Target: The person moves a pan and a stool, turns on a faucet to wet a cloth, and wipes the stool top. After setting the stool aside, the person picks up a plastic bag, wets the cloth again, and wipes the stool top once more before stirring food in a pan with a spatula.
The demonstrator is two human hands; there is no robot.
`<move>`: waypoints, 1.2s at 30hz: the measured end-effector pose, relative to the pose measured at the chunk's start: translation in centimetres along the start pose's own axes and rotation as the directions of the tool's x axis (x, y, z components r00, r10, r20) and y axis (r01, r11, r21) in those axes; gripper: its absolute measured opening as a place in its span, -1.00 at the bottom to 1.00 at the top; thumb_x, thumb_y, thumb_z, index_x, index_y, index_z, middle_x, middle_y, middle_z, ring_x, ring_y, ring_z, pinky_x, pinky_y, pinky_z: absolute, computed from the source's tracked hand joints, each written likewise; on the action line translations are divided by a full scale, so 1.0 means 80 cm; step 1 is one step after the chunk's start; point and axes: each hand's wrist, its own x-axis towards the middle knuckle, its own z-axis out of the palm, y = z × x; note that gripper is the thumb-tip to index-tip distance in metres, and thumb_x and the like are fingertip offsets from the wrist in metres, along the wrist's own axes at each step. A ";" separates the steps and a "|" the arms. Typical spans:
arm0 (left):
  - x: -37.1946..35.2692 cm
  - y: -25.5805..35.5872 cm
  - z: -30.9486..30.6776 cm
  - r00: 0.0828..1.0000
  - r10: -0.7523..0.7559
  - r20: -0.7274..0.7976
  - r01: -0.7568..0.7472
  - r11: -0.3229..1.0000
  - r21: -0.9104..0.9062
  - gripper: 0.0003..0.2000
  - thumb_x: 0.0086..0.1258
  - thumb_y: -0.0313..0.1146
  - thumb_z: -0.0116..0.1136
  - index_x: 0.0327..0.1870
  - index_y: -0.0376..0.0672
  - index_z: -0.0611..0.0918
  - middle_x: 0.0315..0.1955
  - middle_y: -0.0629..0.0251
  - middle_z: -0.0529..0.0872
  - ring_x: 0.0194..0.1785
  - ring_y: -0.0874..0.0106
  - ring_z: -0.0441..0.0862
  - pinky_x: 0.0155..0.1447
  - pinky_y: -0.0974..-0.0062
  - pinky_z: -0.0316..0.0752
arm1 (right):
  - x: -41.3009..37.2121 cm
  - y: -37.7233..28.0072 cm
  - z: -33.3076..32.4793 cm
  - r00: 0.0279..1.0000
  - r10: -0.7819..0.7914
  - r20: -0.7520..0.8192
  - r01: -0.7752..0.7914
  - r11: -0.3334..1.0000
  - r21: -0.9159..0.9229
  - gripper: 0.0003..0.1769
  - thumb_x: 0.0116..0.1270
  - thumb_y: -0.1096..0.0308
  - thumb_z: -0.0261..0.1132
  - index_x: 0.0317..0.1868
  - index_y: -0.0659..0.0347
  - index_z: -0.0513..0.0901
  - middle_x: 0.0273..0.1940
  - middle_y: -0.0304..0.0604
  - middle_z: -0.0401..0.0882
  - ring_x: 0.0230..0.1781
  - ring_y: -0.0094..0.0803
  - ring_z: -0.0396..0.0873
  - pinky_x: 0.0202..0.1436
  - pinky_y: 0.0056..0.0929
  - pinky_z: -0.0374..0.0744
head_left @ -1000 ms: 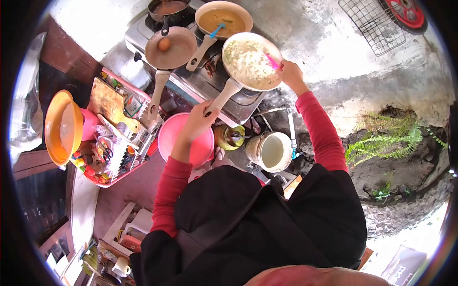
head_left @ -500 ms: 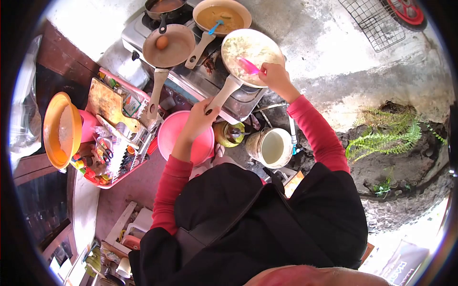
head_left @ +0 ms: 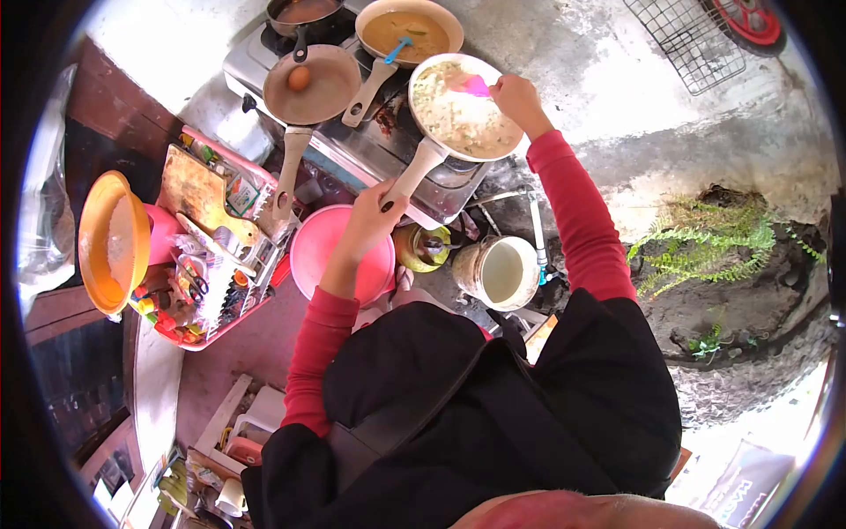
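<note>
My left hand [head_left: 374, 216] is closed round the beige handle of a white frying pan [head_left: 419, 166], which sits at the right end of the stove. Pale, chopped food in a creamy liquid [head_left: 458, 115] covers the pan's bottom. Over the pan's far right side, my right hand [head_left: 520, 99] grips a pink spatula [head_left: 477, 85]; its head dips into the food and its handle is mostly hidden by my fingers. Left of this pan, another pan [head_left: 330, 93] holds one brown egg [head_left: 299, 78]. Behind, a pan of brownish liquid [head_left: 401, 35] has a blue utensil [head_left: 398, 49] in it.
The steel stove [head_left: 423, 189] carries a dark pot [head_left: 304, 13] at the back. Below it stand a pink basin [head_left: 339, 256] and a whitish bucket [head_left: 499, 273]. To the left are an orange bowl [head_left: 115, 242] and a rack with a cutting board [head_left: 201, 189]. Ferns [head_left: 714, 251] grow at right.
My right hand has moved up and slightly right along the pan's rim, carrying the pink spatula to the far side. More liquid shows among the food. My left hand stays on the handle.
</note>
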 end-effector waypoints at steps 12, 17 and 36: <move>0.001 -0.003 -0.002 1.000 0.000 0.002 0.000 1.000 -0.001 -0.74 0.30 -0.38 0.11 -0.09 -0.36 0.56 -0.61 0.41 0.50 -0.56 0.65 0.39 -0.50 0.59 0.31 | 0.001 0.004 -0.052 0.958 -0.127 0.256 0.180 0.963 -0.198 -0.71 0.14 0.18 0.18 -0.36 0.21 0.70 -0.37 0.04 0.65 -0.29 -0.04 0.63 -0.15 -0.16 0.56; 0.000 -0.002 -0.002 1.000 -0.003 -0.002 0.003 1.000 -0.003 -0.73 0.29 -0.38 0.11 -0.07 -0.36 0.56 -0.58 0.40 0.52 -0.54 0.66 0.40 -0.48 0.59 0.32 | 0.048 0.031 -0.004 0.987 -0.132 0.092 0.150 0.962 -0.229 -0.68 0.14 0.09 0.19 -0.37 0.17 0.71 -0.40 0.02 0.65 -0.33 -0.09 0.64 -0.18 -0.19 0.57; 0.002 -0.006 -0.001 0.999 0.036 -0.017 -0.036 0.999 0.019 -0.69 0.28 -0.38 0.12 -0.04 -0.41 0.55 -0.54 0.34 0.57 -0.49 0.63 0.43 -0.40 0.57 0.39 | 0.041 -0.030 -0.001 0.972 -0.193 0.136 0.214 0.964 -0.160 -0.66 0.11 0.13 0.17 -0.36 0.23 0.71 -0.31 0.09 0.64 -0.26 -0.01 0.62 -0.11 -0.15 0.56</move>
